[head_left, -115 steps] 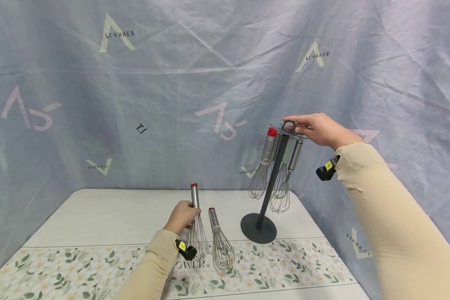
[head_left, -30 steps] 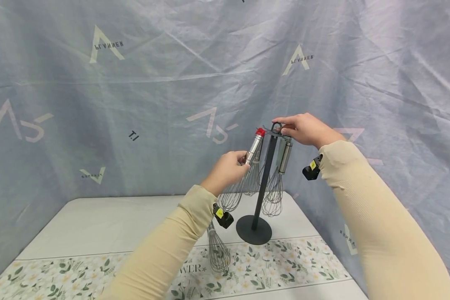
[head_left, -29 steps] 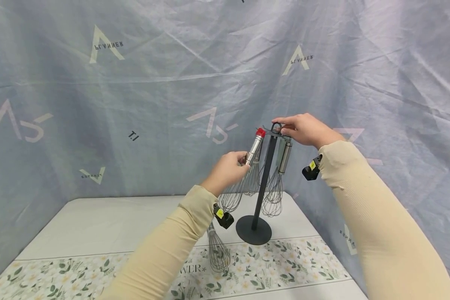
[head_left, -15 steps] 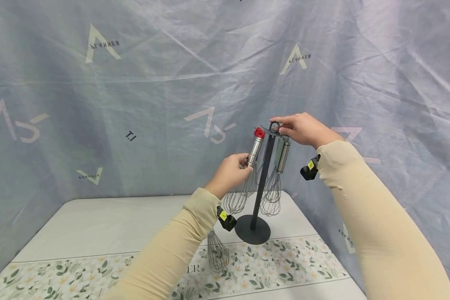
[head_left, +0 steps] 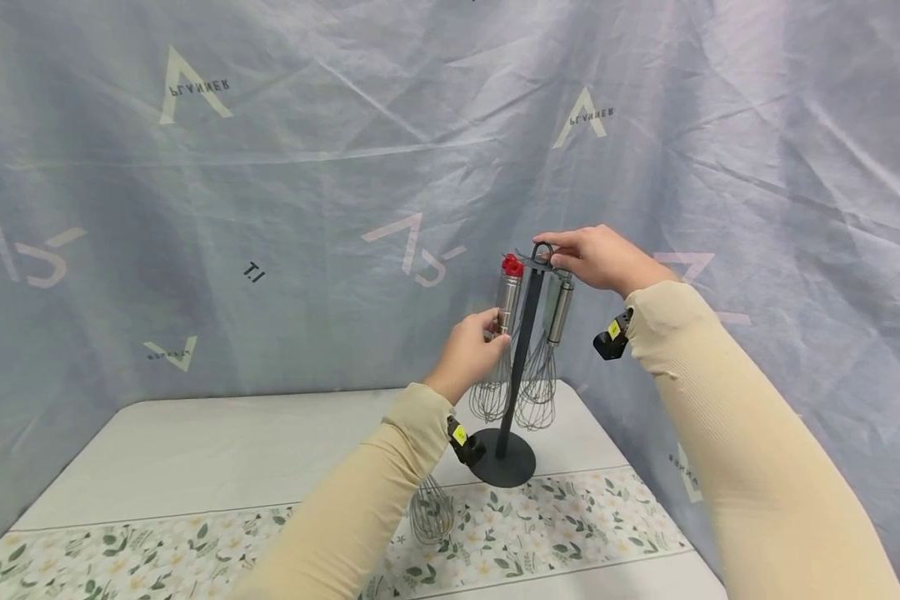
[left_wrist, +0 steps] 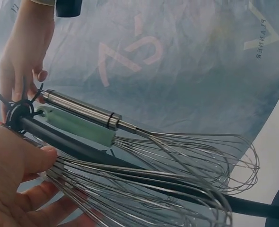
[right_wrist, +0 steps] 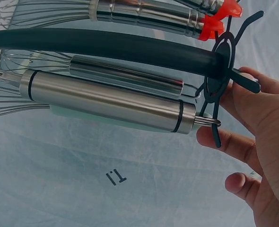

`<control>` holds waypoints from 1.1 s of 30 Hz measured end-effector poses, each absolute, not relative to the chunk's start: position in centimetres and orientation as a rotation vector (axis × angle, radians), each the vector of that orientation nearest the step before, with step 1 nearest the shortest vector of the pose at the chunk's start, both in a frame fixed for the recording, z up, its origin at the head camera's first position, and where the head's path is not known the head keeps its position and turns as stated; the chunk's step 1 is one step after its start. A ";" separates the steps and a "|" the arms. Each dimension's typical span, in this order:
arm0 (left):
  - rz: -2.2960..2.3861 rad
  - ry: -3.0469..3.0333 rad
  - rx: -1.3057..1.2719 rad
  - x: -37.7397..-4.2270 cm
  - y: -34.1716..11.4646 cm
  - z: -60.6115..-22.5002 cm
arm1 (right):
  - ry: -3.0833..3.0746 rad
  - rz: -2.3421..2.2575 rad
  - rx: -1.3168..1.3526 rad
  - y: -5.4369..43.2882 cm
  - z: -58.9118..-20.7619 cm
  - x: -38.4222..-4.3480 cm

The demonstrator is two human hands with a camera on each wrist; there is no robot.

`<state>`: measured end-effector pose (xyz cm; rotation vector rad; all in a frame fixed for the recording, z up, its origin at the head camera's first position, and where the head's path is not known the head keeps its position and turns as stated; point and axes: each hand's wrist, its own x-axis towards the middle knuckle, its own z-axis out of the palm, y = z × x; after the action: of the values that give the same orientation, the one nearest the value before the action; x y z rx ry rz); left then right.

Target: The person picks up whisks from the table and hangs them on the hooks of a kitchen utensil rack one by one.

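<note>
My left hand point(head_left: 471, 354) pinches the lower handle of a steel whisk point(head_left: 508, 293) with a red end cap. The whisk hangs upright, its cap at the hooks of a dark metal stand point(head_left: 520, 367). In the right wrist view, two red caps point(right_wrist: 211, 28) lie side by side near the hooks; whether the held whisk's loop is on a hook cannot be told. My right hand point(head_left: 607, 260) grips the top ring of the stand. Other whisks hang there, one with a thick steel handle point(right_wrist: 106, 101) and one with a green handle point(left_wrist: 82, 126).
Another whisk point(head_left: 431, 512) lies on the table beneath my left forearm, its handle hidden. The stand's round base point(head_left: 513, 471) rests by the floral strip point(head_left: 570, 517) of the tablecloth. A grey-blue curtain point(head_left: 307, 250) hangs behind and to both sides.
The left hand lifted the red-capped whisk from the table to the stand. Over the last second the whisk turned from slanted to nearly upright, closer to the pole. The right hand kept its grip.
</note>
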<state>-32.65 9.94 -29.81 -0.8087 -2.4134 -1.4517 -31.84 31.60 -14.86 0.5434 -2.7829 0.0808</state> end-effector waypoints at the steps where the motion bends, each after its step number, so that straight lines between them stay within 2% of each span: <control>1: -1.450 -2.410 -0.803 -32.7 10.0 -29.9 | -2.782 0.082 0.546 31.6 -14.8 -31.8; 19: -1.419 -2.393 -0.737 -32.4 11.1 -33.3 | -2.783 0.085 0.511 31.4 -14.9 -31.5; 33: -1.505 -2.386 -0.590 -33.4 8.0 -39.6 | -2.779 0.091 0.535 31.4 -14.9 -31.5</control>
<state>-33.36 7.97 -39.55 -0.5901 -2.3859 -1.5054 -31.48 31.38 -14.91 0.5354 -2.7788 0.0913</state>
